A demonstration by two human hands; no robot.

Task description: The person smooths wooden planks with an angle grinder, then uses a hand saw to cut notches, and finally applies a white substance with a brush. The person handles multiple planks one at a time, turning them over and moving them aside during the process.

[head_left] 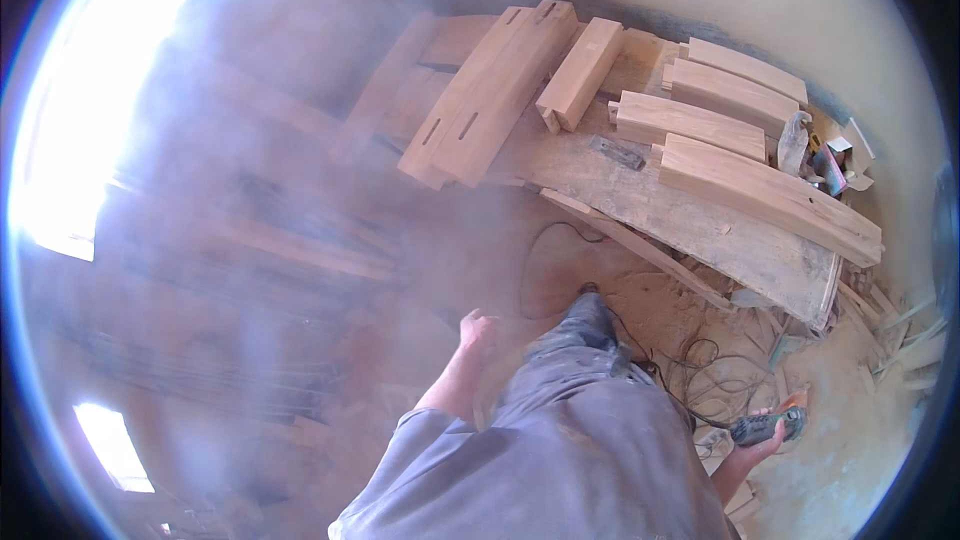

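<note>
My right hand (776, 434) is out at the lower right, wrapped round the dark body of an angle grinder (752, 429). An orange glint shows at the tool's head, and its disc is hard to make out. A black cord (700, 414) runs from the grinder across the floor. My left hand (479, 328) hangs in front of my body at the middle, its fingers curled in a loose fist with nothing visible in them. Both hands are apart from the shaped timber pieces (770, 195) lying on the low bench (740, 245) ahead.
Two slotted planks (490, 90) and a shorter block (582, 70) lie on the bench's left part. A dusty flat tool (618, 152) rests near its middle. Cord loops (715, 365) and wood scraps (900, 325) litter the sandy floor. Dust haze blurs the left side.
</note>
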